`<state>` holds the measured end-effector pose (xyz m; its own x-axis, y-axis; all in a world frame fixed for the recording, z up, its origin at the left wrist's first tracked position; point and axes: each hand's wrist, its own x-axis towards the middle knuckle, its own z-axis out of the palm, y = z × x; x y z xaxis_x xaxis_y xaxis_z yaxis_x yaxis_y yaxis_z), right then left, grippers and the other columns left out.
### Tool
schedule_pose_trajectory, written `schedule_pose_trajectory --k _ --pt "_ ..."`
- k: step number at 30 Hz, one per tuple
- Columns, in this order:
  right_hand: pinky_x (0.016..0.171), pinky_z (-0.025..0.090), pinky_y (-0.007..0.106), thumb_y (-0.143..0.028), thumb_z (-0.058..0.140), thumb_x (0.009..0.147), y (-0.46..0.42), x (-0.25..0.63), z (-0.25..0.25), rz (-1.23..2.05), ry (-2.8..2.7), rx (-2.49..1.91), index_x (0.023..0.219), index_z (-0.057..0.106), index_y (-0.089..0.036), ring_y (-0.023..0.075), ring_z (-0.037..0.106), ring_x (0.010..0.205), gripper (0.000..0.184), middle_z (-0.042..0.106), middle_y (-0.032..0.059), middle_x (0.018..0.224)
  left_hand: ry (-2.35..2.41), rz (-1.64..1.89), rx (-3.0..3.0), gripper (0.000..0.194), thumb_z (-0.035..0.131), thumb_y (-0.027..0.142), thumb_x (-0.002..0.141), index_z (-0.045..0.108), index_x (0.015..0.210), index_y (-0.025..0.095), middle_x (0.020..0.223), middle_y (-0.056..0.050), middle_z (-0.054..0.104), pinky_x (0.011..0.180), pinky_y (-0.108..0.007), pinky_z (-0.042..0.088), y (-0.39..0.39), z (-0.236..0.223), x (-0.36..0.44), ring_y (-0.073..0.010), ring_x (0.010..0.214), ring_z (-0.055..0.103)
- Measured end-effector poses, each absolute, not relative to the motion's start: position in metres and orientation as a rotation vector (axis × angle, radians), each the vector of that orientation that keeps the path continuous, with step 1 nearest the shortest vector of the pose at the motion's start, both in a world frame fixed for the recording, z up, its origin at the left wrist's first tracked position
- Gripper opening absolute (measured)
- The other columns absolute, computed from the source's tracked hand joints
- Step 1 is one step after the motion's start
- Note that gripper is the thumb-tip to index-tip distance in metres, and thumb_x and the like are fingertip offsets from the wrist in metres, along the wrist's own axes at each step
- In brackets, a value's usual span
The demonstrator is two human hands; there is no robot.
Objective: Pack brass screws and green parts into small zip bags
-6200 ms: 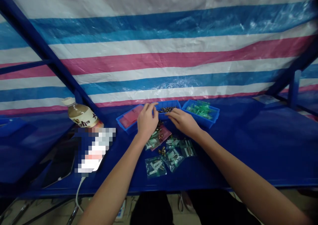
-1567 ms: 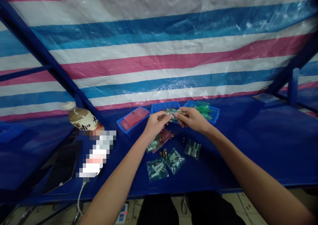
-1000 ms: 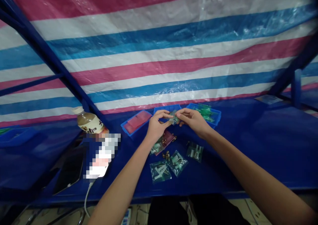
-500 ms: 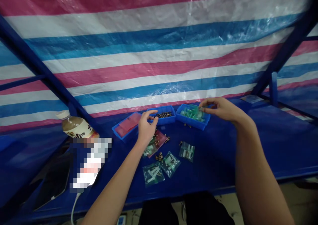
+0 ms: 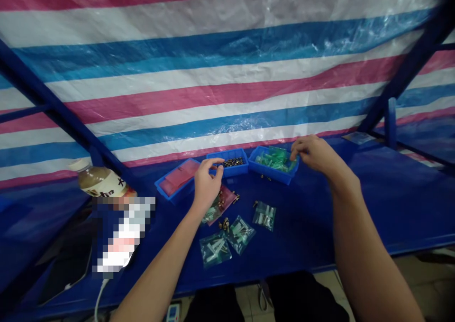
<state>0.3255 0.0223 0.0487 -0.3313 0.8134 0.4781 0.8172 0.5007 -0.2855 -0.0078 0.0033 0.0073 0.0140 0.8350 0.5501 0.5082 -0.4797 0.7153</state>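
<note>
My left hand (image 5: pixel 208 182) hovers by the near left corner of a blue bin (image 5: pixel 236 172) of small metal fasteners, its thumb and forefinger curved and slightly apart with nothing visible between them. At the right, my right hand (image 5: pixel 313 153) reaches over the end of another blue bin (image 5: pixel 280 176), fingertips pinched at a small green plastic bag (image 5: pixel 293 162) among several others. Below my left hand lie a pink bag (image 5: pixel 226 197) and a green bag (image 5: pixel 212 214), partly covered. Three filled green bags lie nearer: one (image 5: pixel 265 216) at right, one (image 5: pixel 240 234) in the middle, one (image 5: pixel 215 249) at left.
A third blue bin (image 5: pixel 170 197) holds flat pink bags (image 5: pixel 179 177). Loose brass-coloured fasteners (image 5: pixel 224 224) lie between the bags. On the left are a bottle (image 5: pixel 103 182), a blurred-out device with a white cable (image 5: pixel 99 293) and a dark phone-like slab (image 5: pixel 67 270). A striped sheet (image 5: pixel 227 89) hangs behind.
My right hand has tipped its fingers down into the bin of green bags. My left hand keeps its place, its thumb and forefinger closer together. The whole view has shifted slightly.
</note>
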Motion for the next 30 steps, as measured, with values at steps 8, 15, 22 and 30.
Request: schedule_pose_trajectory --k 8,15,22,30 --pt "0.076 0.048 0.036 -0.012 0.043 0.075 -0.005 0.284 0.07 0.229 -1.94 -1.217 0.072 0.065 -0.02 0.0212 0.063 0.081 0.024 0.069 0.0059 0.082 1.403 1.418 2.266 0.022 0.048 0.02 0.093 0.068 0.103 0.023 0.105 -0.006 0.065 0.083 -0.035 0.047 -0.005 0.01 -0.004 -0.0225 0.101 0.056" --pt "0.036 0.036 0.024 -0.046 0.08 0.058 -0.018 0.234 0.047 1.332 -2.433 -1.616 0.074 0.059 -0.02 0.0146 0.053 0.039 0.037 0.059 -0.0019 0.05 1.334 1.39 2.423 0.024 0.046 0.019 0.094 0.068 0.101 0.024 0.103 -0.004 0.066 0.092 -0.036 0.043 -0.01 0.01 -0.001 -0.0213 0.1 0.055" --pt "0.044 0.03 0.026 -0.038 0.082 0.058 -0.012 0.213 0.032 0.875 -2.723 -1.544 0.062 0.059 -0.02 0.0141 0.052 0.051 0.03 0.059 -0.0005 0.056 1.345 1.387 2.44 0.024 0.045 0.019 0.095 0.068 0.102 0.023 0.104 -0.005 0.066 0.092 -0.036 0.042 -0.01 0.011 -0.001 -0.0213 0.1 0.055" --pt "0.052 0.032 0.027 -0.042 0.075 0.071 0.004 0.207 0.02 0.75 -2.521 -1.367 0.07 0.053 -0.021 0.0148 0.053 0.059 0.031 0.06 0.0005 0.064 1.408 1.37 2.404 0.024 0.047 0.019 0.093 0.067 0.106 0.024 0.104 -0.005 0.065 0.091 -0.037 0.043 -0.007 0.01 -0.002 -0.0231 0.101 0.054"
